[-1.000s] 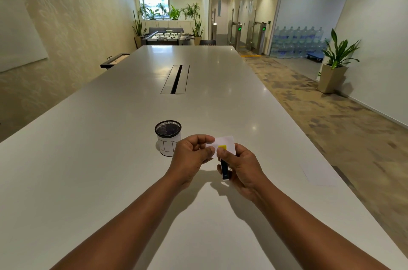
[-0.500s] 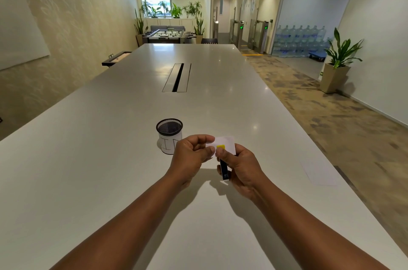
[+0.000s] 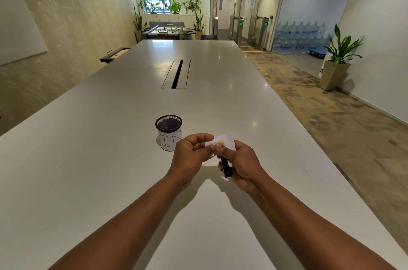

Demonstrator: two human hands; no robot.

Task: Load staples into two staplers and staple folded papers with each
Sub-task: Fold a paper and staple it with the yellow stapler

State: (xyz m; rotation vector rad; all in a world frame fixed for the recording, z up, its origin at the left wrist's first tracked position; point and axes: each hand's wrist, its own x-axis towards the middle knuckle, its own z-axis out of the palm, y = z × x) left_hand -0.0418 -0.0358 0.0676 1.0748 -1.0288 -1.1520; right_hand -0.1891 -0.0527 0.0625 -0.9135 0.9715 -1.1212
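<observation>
Stapler (image 3: pixel 225 167): dark, yellow-tipped, gripped in the right hand (image 3: pixel 244 163) above the table (image 3: pixel 110 159), thumb on top.
Paper (image 3: pixel 223 140): folded, pinched by the left hand (image 3: pixel 189 155).
Cup (image 3: pixel 169 131): mesh, just left of the hands.

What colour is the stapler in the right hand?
The stapler is dark navy or black with a yellow tip, seen in the head view.
</observation>
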